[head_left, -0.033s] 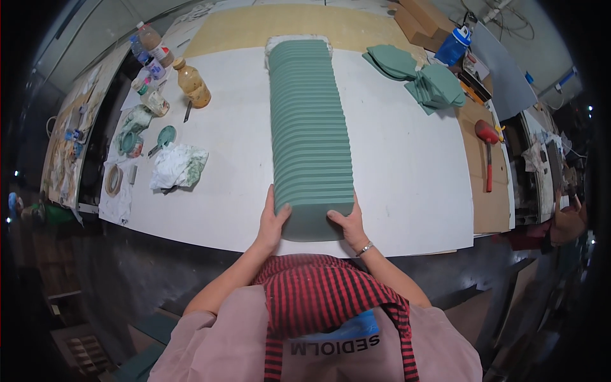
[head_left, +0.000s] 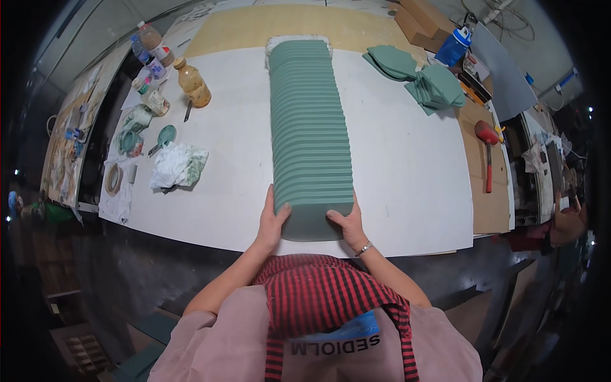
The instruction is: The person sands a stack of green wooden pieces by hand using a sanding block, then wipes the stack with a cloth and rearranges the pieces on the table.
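A long row of green panels (head_left: 310,127), set close together with one rounded upper corner each, runs away from me down the middle of the table. My left hand (head_left: 272,221) grips the left side of its near end, thumb on the front face. On the opposite side my right hand (head_left: 349,223) holds the same end, its thumb also pressed on the front panel. The fingers of both hands are partly hidden along the sides. Whitish wrapping or padding (head_left: 272,43) shows around the row's far end.
Left on the white tabletop (head_left: 407,191) are a crumpled cloth (head_left: 175,167), a tape roll (head_left: 114,180), an amber bottle (head_left: 193,84) and several other bottles. Loose green pieces (head_left: 439,86), a blue bottle (head_left: 454,47) and a red mallet (head_left: 487,137) lie or stand at the right.
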`<state>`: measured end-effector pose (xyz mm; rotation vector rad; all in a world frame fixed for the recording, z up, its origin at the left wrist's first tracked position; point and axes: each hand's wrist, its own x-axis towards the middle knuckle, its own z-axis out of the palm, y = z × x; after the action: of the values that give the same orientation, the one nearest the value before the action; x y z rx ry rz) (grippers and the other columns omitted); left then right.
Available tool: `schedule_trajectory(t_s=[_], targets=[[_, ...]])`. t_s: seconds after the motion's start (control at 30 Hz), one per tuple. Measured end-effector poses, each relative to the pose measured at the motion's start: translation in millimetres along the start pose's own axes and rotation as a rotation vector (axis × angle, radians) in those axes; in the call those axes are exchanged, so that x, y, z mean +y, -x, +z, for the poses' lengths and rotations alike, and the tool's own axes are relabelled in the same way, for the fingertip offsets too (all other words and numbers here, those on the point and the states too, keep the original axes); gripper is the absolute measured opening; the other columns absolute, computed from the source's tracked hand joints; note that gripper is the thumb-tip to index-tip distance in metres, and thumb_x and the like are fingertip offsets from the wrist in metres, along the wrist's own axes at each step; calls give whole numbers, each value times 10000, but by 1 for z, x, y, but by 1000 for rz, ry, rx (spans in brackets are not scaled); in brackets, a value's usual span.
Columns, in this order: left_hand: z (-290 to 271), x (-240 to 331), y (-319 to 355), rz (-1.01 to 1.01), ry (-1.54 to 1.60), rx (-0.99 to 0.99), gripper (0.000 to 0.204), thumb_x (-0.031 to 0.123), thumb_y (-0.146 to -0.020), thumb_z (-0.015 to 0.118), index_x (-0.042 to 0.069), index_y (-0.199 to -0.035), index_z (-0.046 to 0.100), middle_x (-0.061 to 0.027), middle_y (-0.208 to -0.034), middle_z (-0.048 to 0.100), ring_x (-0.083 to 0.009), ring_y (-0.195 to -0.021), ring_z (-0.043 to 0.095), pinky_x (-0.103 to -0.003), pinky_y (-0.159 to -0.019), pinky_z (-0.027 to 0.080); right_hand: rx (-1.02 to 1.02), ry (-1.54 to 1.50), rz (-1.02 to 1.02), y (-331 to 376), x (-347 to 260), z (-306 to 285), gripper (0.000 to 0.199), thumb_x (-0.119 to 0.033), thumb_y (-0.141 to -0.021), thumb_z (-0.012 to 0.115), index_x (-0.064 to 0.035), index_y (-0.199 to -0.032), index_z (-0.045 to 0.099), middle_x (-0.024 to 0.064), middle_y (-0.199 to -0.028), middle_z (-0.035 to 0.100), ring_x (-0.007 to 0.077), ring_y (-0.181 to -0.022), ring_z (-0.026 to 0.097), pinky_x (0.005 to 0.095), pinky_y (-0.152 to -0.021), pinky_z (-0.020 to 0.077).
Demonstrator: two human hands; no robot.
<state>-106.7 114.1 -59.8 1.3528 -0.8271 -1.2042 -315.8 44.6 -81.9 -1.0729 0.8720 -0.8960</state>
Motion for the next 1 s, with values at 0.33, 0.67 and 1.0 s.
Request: schedule_trajectory(t_s=[0.33, 0.67, 1.0], targets=[[7, -3, 2, 22, 58, 70, 822, 297, -984, 583, -89, -1543, 122, -230, -1498, 378, -257, -1352, 410, -326, -1131, 308, -17, 38, -27, 0, 1, 0, 972, -138, -816, 754, -26, -1569, 150, 136, -1429, 450, 226, -1303, 449, 353, -1110, 357], [-29, -21, -11, -28, 18, 55, 740, 314, -985, 588, -90, -1512, 262, -231, -1488, 435, -270, -1372, 424, -314, -1138, 299, 161, 814, -425, -8, -53, 18, 893, -367, -863, 665, 16, -1538, 223, 286, -1616, 111, 435, -1492, 142, 546, -1182, 164], [-182, 64, -79, 376, -1386, 373, 693, 256, -796, 764, 73, -1413, 506, -204, -1527, 376, -385, -1403, 345, -554, -1155, 240, -44, 1552, -549, -150, -107, 77, 882, -520, -876, 638, 0, -1511, 316, 226, -1603, 234, 375, -1494, 194, 524, -1195, 184]])
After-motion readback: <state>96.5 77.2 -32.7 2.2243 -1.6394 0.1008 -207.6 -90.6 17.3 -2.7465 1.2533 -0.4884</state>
